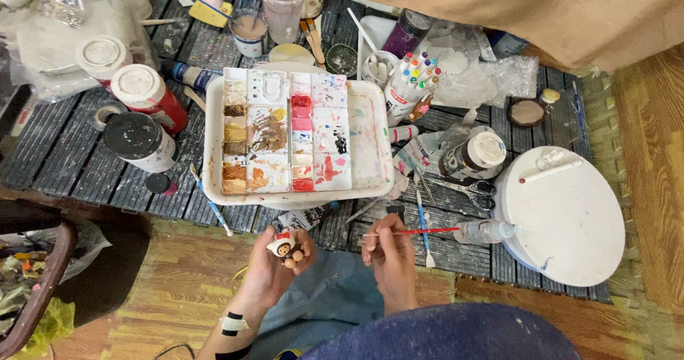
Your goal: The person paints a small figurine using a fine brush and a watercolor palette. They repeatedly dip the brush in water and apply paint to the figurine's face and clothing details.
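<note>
Left hand [274, 264] half-hiding figurine [286, 247], right hand [390, 254] covering paintbrush [420, 231] end

Bright, even, soft indoor light, no hard shadows. Mild glare on the white palette tray [214, 146] and round white lid [570, 224] at 3 o'clock. Dim corner at 8 o'clock. Wide-angle bending at edges. Centre sharp, far clutter at 12 o'clock slightly soft.

– What packaging do you see on the mat?

– Left of the palette, a red paint jar [148, 96] with a white lid, and a black-lidded one [140, 141] just below it.

– And right?

– A white marker box [407, 89] standing upright, and a dark jar [473, 156] with a white label band.
</note>
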